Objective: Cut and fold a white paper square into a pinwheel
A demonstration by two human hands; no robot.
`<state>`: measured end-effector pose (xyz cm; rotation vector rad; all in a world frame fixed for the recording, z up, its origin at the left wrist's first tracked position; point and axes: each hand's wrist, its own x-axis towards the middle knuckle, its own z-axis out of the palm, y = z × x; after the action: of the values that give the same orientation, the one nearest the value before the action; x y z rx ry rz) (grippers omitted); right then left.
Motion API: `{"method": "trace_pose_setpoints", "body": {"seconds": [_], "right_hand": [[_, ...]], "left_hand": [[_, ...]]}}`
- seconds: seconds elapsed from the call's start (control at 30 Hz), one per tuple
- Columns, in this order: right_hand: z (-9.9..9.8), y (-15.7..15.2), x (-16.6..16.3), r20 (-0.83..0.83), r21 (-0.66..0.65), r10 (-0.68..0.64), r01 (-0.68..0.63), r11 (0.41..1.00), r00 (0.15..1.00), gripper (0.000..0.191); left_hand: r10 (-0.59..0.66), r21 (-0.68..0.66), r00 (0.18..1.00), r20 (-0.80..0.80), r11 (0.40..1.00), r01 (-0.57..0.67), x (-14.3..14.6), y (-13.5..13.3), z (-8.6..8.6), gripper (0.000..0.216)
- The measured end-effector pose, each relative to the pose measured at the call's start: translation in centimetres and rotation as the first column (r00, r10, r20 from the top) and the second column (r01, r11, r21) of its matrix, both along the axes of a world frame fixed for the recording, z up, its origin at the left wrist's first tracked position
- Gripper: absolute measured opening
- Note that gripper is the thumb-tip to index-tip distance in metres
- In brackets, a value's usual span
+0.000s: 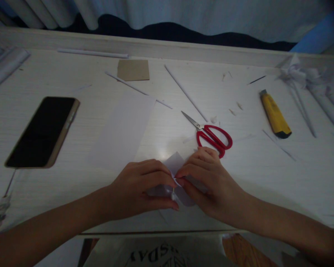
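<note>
A small piece of thin white paper [174,161] is between my two hands near the front edge of the table. My left hand [144,187] is curled round its left side, with the index fingertip on the paper and the thumb lower down. Below that fingertip a tiny pale tip shows, too small to name. My right hand [208,181] pinches the paper between thumb and index finger. Parts of the sheet are hidden behind my fingers. Just beyond my right hand lie red-handled scissors [208,135], blades pointing to the far left.
A flat white sheet [122,128] lies left of centre, with a phone [43,131] farther left. Thin rolled paper sticks [185,92] and a cardboard piece [133,70] lie behind. At right are a yellow glue-like tube [275,115] and white paper flowers [296,72].
</note>
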<state>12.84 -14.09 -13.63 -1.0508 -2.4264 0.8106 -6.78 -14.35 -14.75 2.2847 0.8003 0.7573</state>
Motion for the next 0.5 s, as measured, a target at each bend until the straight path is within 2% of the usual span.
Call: {"method": "trace_pose_setpoints", "body": {"seconds": [0.5], "right_hand": [[0.02, -0.03, -0.09, -0.007, 0.012, 0.013, -0.013, 1.000, 1.000, 0.012]], "left_hand": [[0.002, 0.004, 1.000, -0.019, 1.000, -0.002, -0.04, -0.12, -0.18, 0.024]]}}
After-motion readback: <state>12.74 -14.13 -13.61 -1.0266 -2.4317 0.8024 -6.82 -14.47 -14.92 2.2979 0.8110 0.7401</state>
